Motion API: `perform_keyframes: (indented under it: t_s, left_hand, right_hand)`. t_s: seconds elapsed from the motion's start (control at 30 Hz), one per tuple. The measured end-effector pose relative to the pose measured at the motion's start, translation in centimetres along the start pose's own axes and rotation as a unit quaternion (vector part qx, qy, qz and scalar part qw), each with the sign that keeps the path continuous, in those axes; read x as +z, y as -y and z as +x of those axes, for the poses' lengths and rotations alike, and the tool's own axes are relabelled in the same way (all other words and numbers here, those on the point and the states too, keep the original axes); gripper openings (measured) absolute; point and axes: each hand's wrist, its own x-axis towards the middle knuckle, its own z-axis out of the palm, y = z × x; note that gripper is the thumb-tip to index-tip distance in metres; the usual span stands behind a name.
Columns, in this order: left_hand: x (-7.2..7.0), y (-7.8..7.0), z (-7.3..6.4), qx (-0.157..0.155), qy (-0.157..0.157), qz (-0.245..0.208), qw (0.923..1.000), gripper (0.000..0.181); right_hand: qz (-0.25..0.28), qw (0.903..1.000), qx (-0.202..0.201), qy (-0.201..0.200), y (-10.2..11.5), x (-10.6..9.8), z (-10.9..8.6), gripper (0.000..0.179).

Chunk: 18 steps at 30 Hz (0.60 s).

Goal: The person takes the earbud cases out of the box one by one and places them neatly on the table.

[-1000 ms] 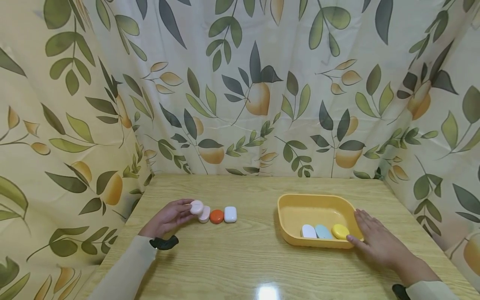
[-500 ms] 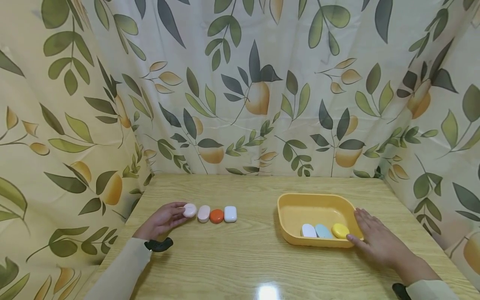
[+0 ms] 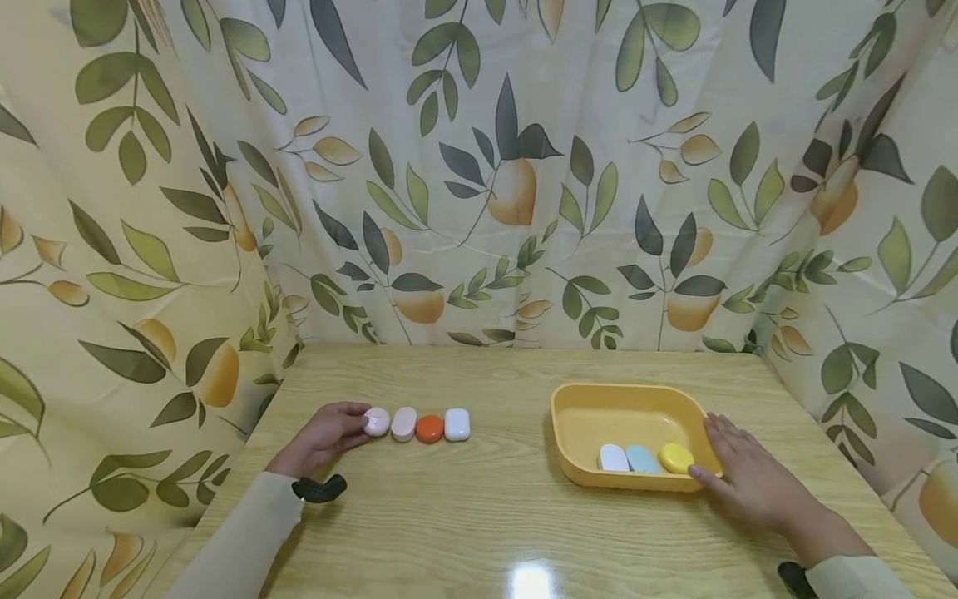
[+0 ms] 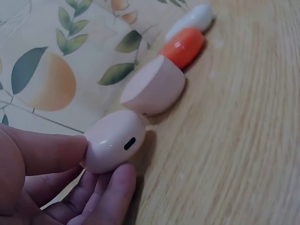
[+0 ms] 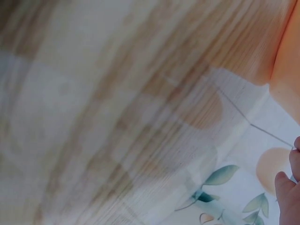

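My left hand (image 3: 323, 438) pinches a pale pink round earbud case (image 3: 377, 421) between thumb and fingers, low over the table at the left end of a row. In the left wrist view a dark charging port shows on this case (image 4: 115, 140). To its right stand a pale pink oblong case (image 3: 404, 423), an orange-red round case (image 3: 430, 429) and a white squarish case (image 3: 457, 424). My right hand (image 3: 759, 482) rests against the right side of a yellow plastic basket (image 3: 629, 481), fingers extended along it and thumb at the front corner.
Inside the basket, along its front wall, lie a white case (image 3: 614, 458), a light blue case (image 3: 642, 459) and a yellow round case (image 3: 676, 458). A leaf-and-fruit patterned curtain (image 3: 479, 274) borders the wooden table (image 3: 449, 524) at the back and sides.
My left hand has shifted left with the pale pink round case, which overlapped the oblong one before and now sits beside it. The right hand has stayed at the basket.
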Motion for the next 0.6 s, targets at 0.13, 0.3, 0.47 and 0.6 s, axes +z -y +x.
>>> perform_keyframes:
  t_s: [0.13,0.3,0.47,0.6]
  left_hand:
    - [0.1,0.0,0.1,0.003,-0.012,0.023,0.9997,0.04]
    - [0.5,0.2,0.2,0.003,-0.049,0.069,0.9964,0.031]
    - [1.0,0.0,0.3,0.014,-0.078,0.113,0.9904,0.025]
    - [1.1,-0.3,0.1,0.012,-0.092,0.138,0.9861,0.023]
  right_hand:
    - [0.002,1.0,0.003,0.0,0.0,-0.1,0.1,0.081]
    - [0.005,1.0,0.005,0.002,0.0,-0.2,0.1,0.081]
    - [0.007,1.0,0.005,0.004,0.0,-0.1,0.0,0.081]
    - [0.004,0.9999,0.008,0.006,-0.1,0.1,0.1,0.082]
